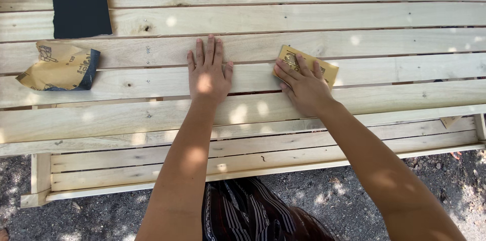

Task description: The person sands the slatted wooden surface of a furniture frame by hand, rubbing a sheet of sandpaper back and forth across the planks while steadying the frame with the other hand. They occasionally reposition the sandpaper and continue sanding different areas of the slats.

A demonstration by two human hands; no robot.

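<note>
Left grip (207, 71) lies flat and spread on the slatted wooden worktop (152, 114), bracing it, while right grip (302, 86) presses folded sandpaper (324, 69) onto a slat mid-sanding, likely needing firm strokes along the grain.

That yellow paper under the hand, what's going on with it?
A person leans over a slatted wooden frame made of pale planks. The right hand presses a piece of sandpaper, its yellowish back facing up, flat against one plank. The left hand lies flat on the wood beside it, fingers spread. Off to the left sit a crumpled sandpaper sheet and a dark sheet lying flat.
</note>
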